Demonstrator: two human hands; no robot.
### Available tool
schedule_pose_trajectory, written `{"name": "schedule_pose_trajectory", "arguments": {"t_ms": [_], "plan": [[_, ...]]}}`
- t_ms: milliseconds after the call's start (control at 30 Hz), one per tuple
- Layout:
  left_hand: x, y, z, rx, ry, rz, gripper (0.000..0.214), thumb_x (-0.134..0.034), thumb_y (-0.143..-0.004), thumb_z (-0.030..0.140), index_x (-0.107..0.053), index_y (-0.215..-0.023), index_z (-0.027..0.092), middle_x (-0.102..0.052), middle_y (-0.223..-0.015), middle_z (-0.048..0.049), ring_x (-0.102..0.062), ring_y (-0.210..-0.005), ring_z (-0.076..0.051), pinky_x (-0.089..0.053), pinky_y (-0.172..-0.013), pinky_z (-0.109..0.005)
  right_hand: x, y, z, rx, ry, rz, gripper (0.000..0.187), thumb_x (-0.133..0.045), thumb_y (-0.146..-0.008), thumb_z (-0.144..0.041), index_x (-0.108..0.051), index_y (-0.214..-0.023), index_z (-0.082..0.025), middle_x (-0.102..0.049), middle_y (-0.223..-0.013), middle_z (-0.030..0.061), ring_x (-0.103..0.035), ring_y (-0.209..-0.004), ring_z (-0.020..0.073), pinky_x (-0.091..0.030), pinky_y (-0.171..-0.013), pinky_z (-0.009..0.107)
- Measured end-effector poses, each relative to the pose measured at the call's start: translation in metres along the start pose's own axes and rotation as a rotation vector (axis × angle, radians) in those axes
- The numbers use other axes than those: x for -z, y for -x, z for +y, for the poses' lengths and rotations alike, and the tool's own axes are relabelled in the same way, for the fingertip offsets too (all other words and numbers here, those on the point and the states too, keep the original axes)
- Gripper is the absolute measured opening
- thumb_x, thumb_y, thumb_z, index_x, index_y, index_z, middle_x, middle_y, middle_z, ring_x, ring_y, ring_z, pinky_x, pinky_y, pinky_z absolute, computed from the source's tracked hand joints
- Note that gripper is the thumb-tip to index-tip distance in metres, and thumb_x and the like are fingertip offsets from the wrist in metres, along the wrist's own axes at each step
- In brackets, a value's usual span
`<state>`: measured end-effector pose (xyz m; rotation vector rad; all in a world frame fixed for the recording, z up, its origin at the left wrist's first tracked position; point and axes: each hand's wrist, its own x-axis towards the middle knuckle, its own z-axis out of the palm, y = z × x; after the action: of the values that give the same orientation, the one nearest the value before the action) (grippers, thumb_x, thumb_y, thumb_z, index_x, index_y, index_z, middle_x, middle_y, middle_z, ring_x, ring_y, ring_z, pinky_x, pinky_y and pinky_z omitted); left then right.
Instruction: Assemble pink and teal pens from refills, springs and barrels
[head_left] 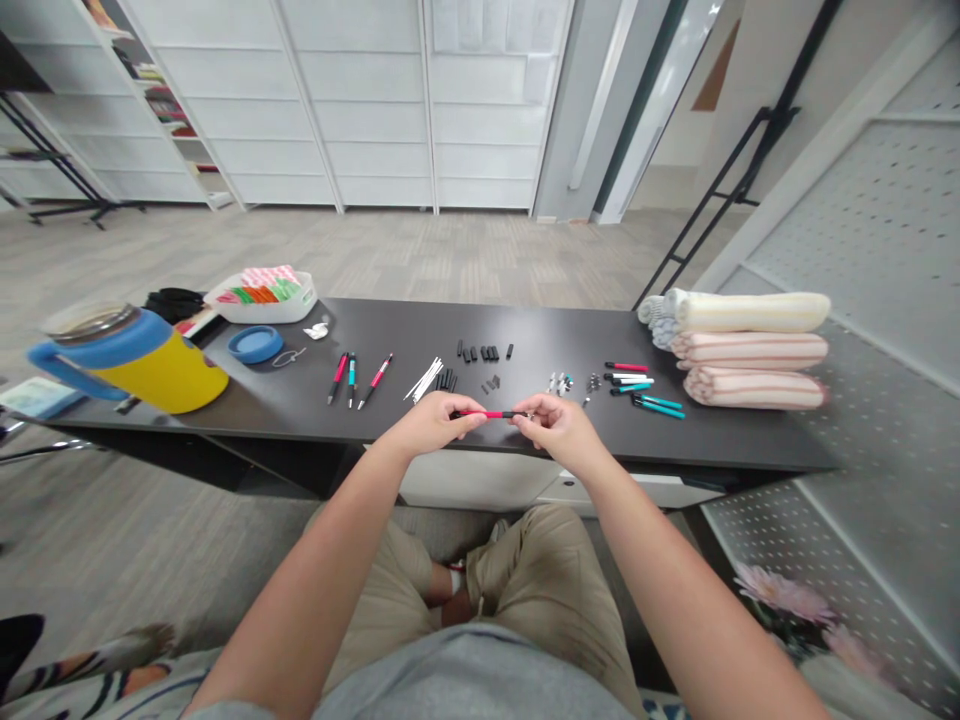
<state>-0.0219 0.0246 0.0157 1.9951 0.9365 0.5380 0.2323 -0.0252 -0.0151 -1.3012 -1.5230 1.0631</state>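
Both my hands hold one red and black pen (pixel 489 414) level above the near edge of the dark table (pixel 750 445). My left hand (pixel 433 422) pinches its black left end. My right hand (pixel 551 424) pinches the right end. On the table just beyond lie white pen refills (pixel 425 380), several small black pen parts (pixel 480 353), small metal bits (pixel 561 382), three assembled pens (pixel 352 378) at the left and more pens (pixel 637 385) at the right.
A yellow jug with a blue lid (pixel 131 360) lies at the table's left end, near a blue lid (pixel 255 343) and a white tray (pixel 262 296) of coloured items. Rolled towels (pixel 750 347) are stacked at the right. My knees are under the table.
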Motion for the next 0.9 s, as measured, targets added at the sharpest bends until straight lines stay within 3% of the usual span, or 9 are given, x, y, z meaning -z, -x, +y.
{"name": "schedule_pose_trajectory", "arguments": {"t_ms": [400,500,600,667,733,833,900], "plan": [[-0.001,0.0,0.002,0.001,-0.025,-0.03,0.042,-0.061,-0.095,0.053,-0.08,-0.101,0.016,-0.061,-0.063,0.0006,-0.049,-0.055,-0.011,-0.035,-0.055,-0.023,-0.001,-0.001,0.0,0.011,0.093,-0.006,0.032,-0.075,-0.084,-0.046,-0.078,-0.099,-0.017,-0.052,-0.054,-0.0046,-0.041,-0.049,0.0104,-0.027,-0.049,0.025],[-0.001,0.0,0.002,-0.009,-0.017,-0.029,0.041,-0.06,-0.096,0.052,-0.08,-0.102,0.016,-0.062,-0.064,0.0008,-0.05,-0.057,-0.012,-0.035,-0.057,-0.023,-0.005,0.0,-0.003,0.011,0.072,0.0,0.035,-0.076,-0.084,-0.049,-0.077,-0.101,-0.018,-0.056,-0.057,-0.0035,-0.045,-0.05,0.0112,-0.032,-0.049,0.025],[0.0,-0.001,-0.001,-0.032,0.013,0.008,0.039,-0.06,-0.097,0.05,-0.079,-0.102,0.016,-0.063,-0.065,0.0009,-0.054,-0.061,-0.012,-0.038,-0.062,-0.023,-0.006,0.004,-0.004,0.001,-0.052,0.025,0.048,-0.077,-0.083,-0.055,-0.071,-0.115,-0.019,-0.068,-0.074,0.0008,-0.052,-0.051,0.0126,-0.04,-0.051,0.026],[0.0,0.0,-0.004,-0.04,0.049,0.041,0.039,-0.059,-0.098,0.05,-0.077,-0.103,0.016,-0.062,-0.065,0.0013,-0.054,-0.063,-0.013,-0.04,-0.064,-0.024,0.001,0.011,-0.002,-0.019,-0.088,0.122,0.054,-0.071,-0.087,-0.06,-0.065,-0.122,-0.02,-0.073,-0.086,0.0046,-0.053,-0.05,0.0131,-0.042,-0.05,0.028],[0.0,0.0,-0.006,-0.032,0.095,0.062,0.039,-0.058,-0.098,0.049,-0.076,-0.104,0.016,-0.06,-0.065,0.0017,-0.053,-0.063,-0.013,-0.04,-0.065,-0.024,0.017,0.019,0.003,-0.036,0.026,0.311,0.05,-0.061,-0.093,-0.063,-0.066,-0.118,-0.019,-0.074,-0.088,0.0071,-0.054,-0.05,0.0145,-0.043,-0.051,0.029],[0.0,-0.001,-0.009,-0.01,0.14,0.075,0.039,-0.057,-0.099,0.05,-0.076,-0.105,0.016,-0.058,-0.065,0.0018,-0.052,-0.063,-0.014,-0.04,-0.065,-0.025,0.052,0.031,0.014,-0.014,0.466,0.598,0.037,-0.059,-0.096,-0.053,-0.073,-0.107,-0.02,-0.075,-0.09,0.0088,-0.063,-0.066,0.0199,-0.046,-0.066,0.033],[0.0,-0.001,-0.01,-0.007,0.141,0.087,0.039,-0.057,-0.099,0.05,-0.076,-0.104,0.017,-0.058,-0.065,0.0017,-0.052,-0.064,-0.014,-0.04,-0.065,-0.025,0.074,0.034,0.021,0.007,0.686,0.643,0.033,-0.058,-0.095,-0.044,-0.074,-0.111,-0.02,-0.076,-0.091,0.0082,-0.064,-0.07,0.0219,-0.047,-0.073,0.035]]}}
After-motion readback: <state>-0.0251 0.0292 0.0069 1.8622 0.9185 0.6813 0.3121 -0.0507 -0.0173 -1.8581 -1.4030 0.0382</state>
